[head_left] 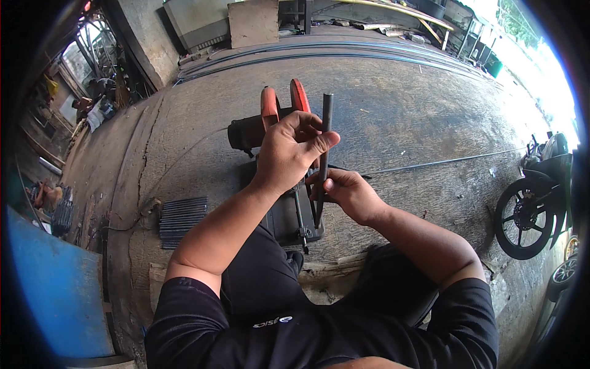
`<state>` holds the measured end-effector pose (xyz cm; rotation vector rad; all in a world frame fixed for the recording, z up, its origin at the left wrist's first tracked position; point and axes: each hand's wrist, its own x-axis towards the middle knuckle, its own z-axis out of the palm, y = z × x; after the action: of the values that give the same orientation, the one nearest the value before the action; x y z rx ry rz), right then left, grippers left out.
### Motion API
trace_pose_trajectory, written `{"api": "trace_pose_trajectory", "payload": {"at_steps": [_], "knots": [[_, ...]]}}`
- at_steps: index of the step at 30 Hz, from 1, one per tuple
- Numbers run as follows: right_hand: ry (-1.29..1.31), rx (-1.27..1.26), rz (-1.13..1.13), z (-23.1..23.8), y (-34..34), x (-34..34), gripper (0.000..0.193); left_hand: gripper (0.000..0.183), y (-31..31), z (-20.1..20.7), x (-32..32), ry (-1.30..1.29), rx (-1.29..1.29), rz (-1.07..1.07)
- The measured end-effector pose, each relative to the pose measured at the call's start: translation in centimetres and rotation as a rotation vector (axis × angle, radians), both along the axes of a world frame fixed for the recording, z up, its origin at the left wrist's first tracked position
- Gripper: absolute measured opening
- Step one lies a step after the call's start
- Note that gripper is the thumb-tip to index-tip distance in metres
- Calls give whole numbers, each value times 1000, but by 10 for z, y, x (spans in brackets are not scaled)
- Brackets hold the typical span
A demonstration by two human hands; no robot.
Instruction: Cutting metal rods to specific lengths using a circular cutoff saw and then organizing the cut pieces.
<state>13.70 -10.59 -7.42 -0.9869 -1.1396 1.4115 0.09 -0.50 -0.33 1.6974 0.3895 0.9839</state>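
Note:
A short dark metal rod [327,111] stands nearly upright in front of me, held by both hands. My left hand [294,150] pinches it above the middle, thumb on the near side. Lower down, my right hand [351,192] has its thumb and fingers closed round the same rod. Beneath and behind my hands is a cut-off saw with red guards [269,106], a dark motor [244,133] and a black base [284,222]. My left hand and forearm hide part of the saw. To its left, several similar short rods [182,220] lie side by side on the floor.
A long thin bar [439,162] runs rightward across the concrete floor. Long bars [369,49] lie along the far side. A motorcycle wheel [522,216] is at right, a blue panel [52,283] at lower left. A person [92,111] is at far left.

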Motion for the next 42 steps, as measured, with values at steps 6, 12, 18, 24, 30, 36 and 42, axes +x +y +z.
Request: {"api": "trace_pose_trajectory", "payload": {"at_steps": [6,12,18,24,30,36,42], "knots": [[-81,4,-20,6,-1,7,34,21,4,-5,2,-7,24,16],[-136,396,-2,19,-4,15,55,45,37,-17,13,-288,-209,141],[-337,434,-107,17,4,14,38,52,46,-28,18,-17,-44,268],[-321,310,-339,15,9,22,19,36,45,-32,14,257,127,210],[-387,94,-318,4,15,18,19,32,31,-27,14,113,-66,-158],[-312,-9,-232,4,11,10,25,35,23,-20,7,174,-110,-292],[-417,15,-159,2,12,11,32,19,22,-20,6,77,-229,-265]]}}
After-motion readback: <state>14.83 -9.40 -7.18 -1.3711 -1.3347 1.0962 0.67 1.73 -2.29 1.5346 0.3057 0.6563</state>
